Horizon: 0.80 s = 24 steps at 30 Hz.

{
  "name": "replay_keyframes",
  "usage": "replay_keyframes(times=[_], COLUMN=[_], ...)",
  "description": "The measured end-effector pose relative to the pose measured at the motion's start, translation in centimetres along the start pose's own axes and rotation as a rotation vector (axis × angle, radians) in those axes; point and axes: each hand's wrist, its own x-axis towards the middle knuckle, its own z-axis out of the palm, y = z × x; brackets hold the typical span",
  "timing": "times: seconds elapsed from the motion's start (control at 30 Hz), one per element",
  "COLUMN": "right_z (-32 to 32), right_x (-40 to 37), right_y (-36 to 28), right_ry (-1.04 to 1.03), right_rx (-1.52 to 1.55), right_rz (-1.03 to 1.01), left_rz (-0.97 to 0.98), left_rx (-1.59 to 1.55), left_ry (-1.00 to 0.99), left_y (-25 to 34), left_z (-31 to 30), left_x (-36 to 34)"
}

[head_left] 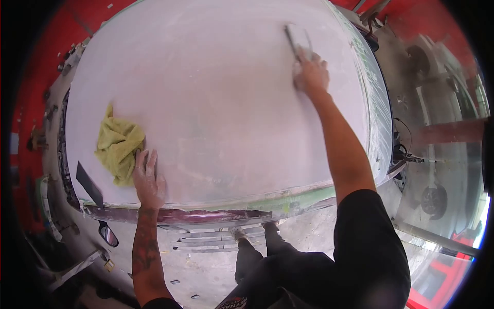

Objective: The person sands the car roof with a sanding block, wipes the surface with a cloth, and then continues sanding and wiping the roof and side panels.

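Observation:
A broad car roof (221,113), coated in dusty pale pinkish primer, spreads out in front of me. Toward its far right, my right hand (312,74) grips a sanding block (299,40), pale on top with a dark edge, which lies against the surface; motion blurs it a little. My left hand (149,181) rests on the near left of the roof, fingers apart and dusted white. Its fingertips meet the edge of a crumpled yellow-green cloth (121,147). A dark flat strip (89,184) lies by the roof's near left corner.
Masking film (378,108) covers the roof's right side. Below the near edge are a side mirror (108,235) and a slatted floor grate (206,241). Car parts, including a panel (437,98), stand at the right; red walls (31,103) surround the space.

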Motion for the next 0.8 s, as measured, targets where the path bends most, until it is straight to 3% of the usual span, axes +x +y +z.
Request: replay_keyframes(times=[0.07, 0.13, 0.27, 0.33, 0.4, 0.5, 0.53, 0.6, 0.67, 0.73, 0.8], right_z=[-1.1, -0.6, -0.8, -1.1, -1.6, -2.8, -4.0, -2.5, -1.9, -2.6, -2.6], right_x=[0.4, -0.9, -10.8, -17.5, -21.7, -20.2, -19.1, -17.3, -16.0, -16.4, -19.2], right_y=[7.1, 6.0, -8.9, -15.8, -17.5, -10.3, -6.6, 1.8, 7.5, 5.0, -1.1], right_ry=[-0.128, -0.071, -0.006, -0.012, -0.055, 0.050, -0.014, 0.159, 0.135, 0.086, 0.127], right_rx=[-0.003, -0.072, 0.028, 0.305, 0.395, 0.321, 0.249, 0.098, 0.040, 0.005, 0.071], right_rz=[0.321, 0.322, -0.115, -0.354, -0.562, -0.402, -0.261, -0.010, 0.202, 0.312, 0.155], left_rz=[0.010, -0.008, 0.037, 0.063, 0.081, 0.113, 0.127, 0.108, 0.093, 0.110, 0.104], left_rx=[-0.005, 0.023, 0.020, -0.027, -0.034, -0.019, -0.001, -0.001, 0.001, 0.022, 0.014], left_ry=[0.019, 0.012, 0.014, 0.028, 0.025, 0.029, 0.038, 0.039, 0.035, 0.060, 0.059], left_y=[0.0, 0.3, 0.0, -0.1, -0.3, -0.4, -0.5, -0.4, -0.3, 0.0, -0.1], left_z=[0.1, -0.1, 0.1, 0.0, 0.1, 0.0, 0.0, 0.3, 0.2, 0.1, 0.1], left_x=[0.0, 0.0, 0.0, 0.0, 0.2, 0.3, 0.1, 0.2, 0.1, 0.2, 0.3])
